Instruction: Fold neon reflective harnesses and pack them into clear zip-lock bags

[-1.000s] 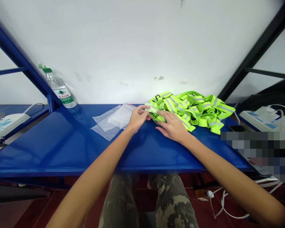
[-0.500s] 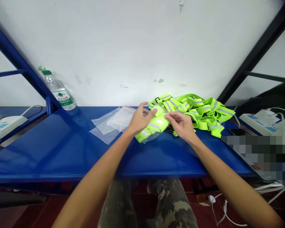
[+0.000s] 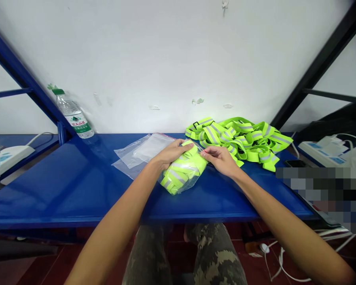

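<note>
A clear plastic bag [image 3: 184, 172] with folded yellow-green reflective straps inside is between my hands, over the blue table. My left hand [image 3: 172, 152] grips the bag at its upper left, thumb on the straps near the opening. Pinched on the bag's upper right edge, by a bit of red, is my right hand [image 3: 220, 158]. A loose heap of yellow-green straps with grey stripes [image 3: 249, 138] lies behind and to the right. Flat clear zip bags [image 3: 150, 148] lie overlapping to the left, partly behind my left hand and forearm.
A water bottle [image 3: 75, 114] leans on the wall at the back left of the blue table [image 3: 62, 178]. Power strips [image 3: 323, 153] sit at both sides, and a dark phone-like object [image 3: 295, 163] lies right of the heap. White cables hang at the lower right.
Both hands and the filled bag have moved nearer to me, the bag also slightly left. More of the strap heap shows behind them. My left fingers have come down onto the bag.
</note>
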Available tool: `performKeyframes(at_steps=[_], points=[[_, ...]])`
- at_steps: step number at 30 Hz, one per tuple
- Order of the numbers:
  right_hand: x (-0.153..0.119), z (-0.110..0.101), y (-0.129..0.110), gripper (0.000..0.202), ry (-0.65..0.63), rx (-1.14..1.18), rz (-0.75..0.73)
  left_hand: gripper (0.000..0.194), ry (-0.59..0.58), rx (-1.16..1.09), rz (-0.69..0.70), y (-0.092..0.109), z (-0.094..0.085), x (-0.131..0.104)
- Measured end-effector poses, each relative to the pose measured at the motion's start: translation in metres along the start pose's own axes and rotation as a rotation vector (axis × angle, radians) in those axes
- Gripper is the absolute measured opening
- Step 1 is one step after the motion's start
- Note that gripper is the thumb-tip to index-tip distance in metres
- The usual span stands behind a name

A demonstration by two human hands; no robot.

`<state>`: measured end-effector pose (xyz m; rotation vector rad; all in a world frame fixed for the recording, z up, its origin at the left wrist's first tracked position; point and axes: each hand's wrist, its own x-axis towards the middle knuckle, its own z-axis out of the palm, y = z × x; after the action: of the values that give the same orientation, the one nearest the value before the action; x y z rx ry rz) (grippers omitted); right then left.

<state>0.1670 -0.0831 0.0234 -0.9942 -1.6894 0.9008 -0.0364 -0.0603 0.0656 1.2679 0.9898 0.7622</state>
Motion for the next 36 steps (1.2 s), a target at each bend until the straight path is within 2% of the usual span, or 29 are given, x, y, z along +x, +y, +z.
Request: performKeyframes(at_steps=[2, 5, 9, 14, 17, 19, 23, 27, 30, 33, 36], points=[[-0.001, 0.0, -0.003, 0.036, -0.045, -0.038, -0.008, 0.034, 0.016, 0.0, 0.014, 0.0, 0.0, 0.0], [-0.001, 0.0, -0.007, 0.038, -0.106, -0.078, -0.054, 0.031, -0.022, -0.02, 0.05, 0.001, 0.0, 0.0], [0.0, -0.002, -0.011, 0.037, -0.123, -0.047, -0.078, 0.025, -0.027, 0.001, 0.128, 0.004, 0.001, -0.002], [0.0, 0.0, -0.011, 0.027, -0.047, 0.075, -0.072, 0.021, 0.054, 0.148, 0.293, 0.003, 0.007, 0.0], [0.0, 0.005, -0.009, 0.034, -0.009, 0.122, 0.021, 0.012, 0.148, 0.299, 0.409, -0.002, 0.01, 0.005], [0.0, 0.008, -0.009, 0.038, 0.006, 0.107, 0.054, 0.013, 0.199, 0.359, 0.431, -0.006, 0.012, 0.009], [0.001, 0.008, -0.009, 0.038, 0.038, 0.057, 0.047, 0.021, 0.2, 0.358, 0.389, -0.009, 0.014, 0.011], [0.0, 0.005, -0.008, 0.041, 0.087, 0.065, 0.008, 0.025, 0.192, 0.158, 0.364, -0.007, 0.015, 0.009], [-0.001, 0.005, -0.005, 0.035, 0.033, 0.047, -0.026, 0.034, 0.147, 0.028, 0.287, -0.008, 0.012, 0.009], [-0.002, 0.007, -0.003, 0.034, -0.028, 0.046, -0.013, 0.032, 0.208, 0.018, 0.157, -0.012, 0.007, 0.009], [-0.003, 0.008, -0.005, 0.038, -0.059, 0.059, 0.013, 0.03, 0.238, -0.011, 0.12, -0.015, 0.007, 0.008]])
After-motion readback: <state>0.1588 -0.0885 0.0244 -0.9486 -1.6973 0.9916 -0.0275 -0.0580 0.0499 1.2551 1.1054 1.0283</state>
